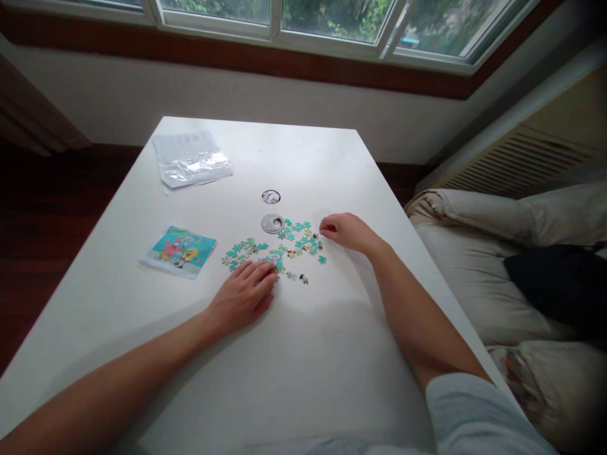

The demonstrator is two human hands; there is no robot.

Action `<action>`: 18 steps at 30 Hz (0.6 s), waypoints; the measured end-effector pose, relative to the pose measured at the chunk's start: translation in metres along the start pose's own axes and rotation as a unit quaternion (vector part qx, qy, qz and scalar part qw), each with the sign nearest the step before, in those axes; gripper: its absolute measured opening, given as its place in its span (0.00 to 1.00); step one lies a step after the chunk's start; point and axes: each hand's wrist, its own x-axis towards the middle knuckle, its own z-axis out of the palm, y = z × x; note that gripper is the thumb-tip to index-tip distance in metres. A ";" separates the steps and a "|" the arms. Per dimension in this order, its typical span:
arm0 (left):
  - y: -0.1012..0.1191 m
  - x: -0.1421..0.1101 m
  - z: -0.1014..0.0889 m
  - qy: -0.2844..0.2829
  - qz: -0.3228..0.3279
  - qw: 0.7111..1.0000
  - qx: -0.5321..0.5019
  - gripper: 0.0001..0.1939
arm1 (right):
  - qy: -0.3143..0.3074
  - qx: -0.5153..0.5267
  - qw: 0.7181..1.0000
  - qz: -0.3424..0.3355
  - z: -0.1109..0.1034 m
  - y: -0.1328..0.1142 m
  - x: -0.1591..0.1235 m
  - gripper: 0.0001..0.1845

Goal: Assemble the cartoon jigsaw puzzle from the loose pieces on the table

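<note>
Small jigsaw puzzle pieces [300, 243], mostly turquoise with some yellow and white, lie spread across the middle of the white table. Left of centre is a looser heap of pieces [241, 249]. My left hand [246, 292] rests palm down with its fingers stretched out, fingertips touching a small cluster of pieces [275, 258] that looks joined. At the right edge of the spread, the fingers of my right hand [346, 230] are pinched together; whatever is between them is hidden. Two loose pieces [303, 278] lie just right of my left fingertips.
A cartoon picture sheet [184, 251] lies to the left. Farther back is a clear plastic bag with papers [192, 158]. A round grey cover [272, 223] lies near a round hole [271, 196] in the white table [294, 379]. A beige sofa [465, 265] stands along the right.
</note>
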 end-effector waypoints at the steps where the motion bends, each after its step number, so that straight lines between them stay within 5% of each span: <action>1: 0.000 0.000 0.000 -0.003 0.000 1.000 0.001 0.18 | 0.005 0.002 1.000 -0.001 0.001 -0.001 0.000 0.05; 11: 0.000 0.002 -0.004 0.009 0.003 1.000 -0.005 0.17 | 0.077 0.090 0.993 0.005 0.024 0.012 0.007 0.07; 18: 0.004 0.002 -0.004 0.007 0.005 1.000 0.006 0.16 | 0.226 0.111 0.965 0.079 0.034 0.038 0.005 0.10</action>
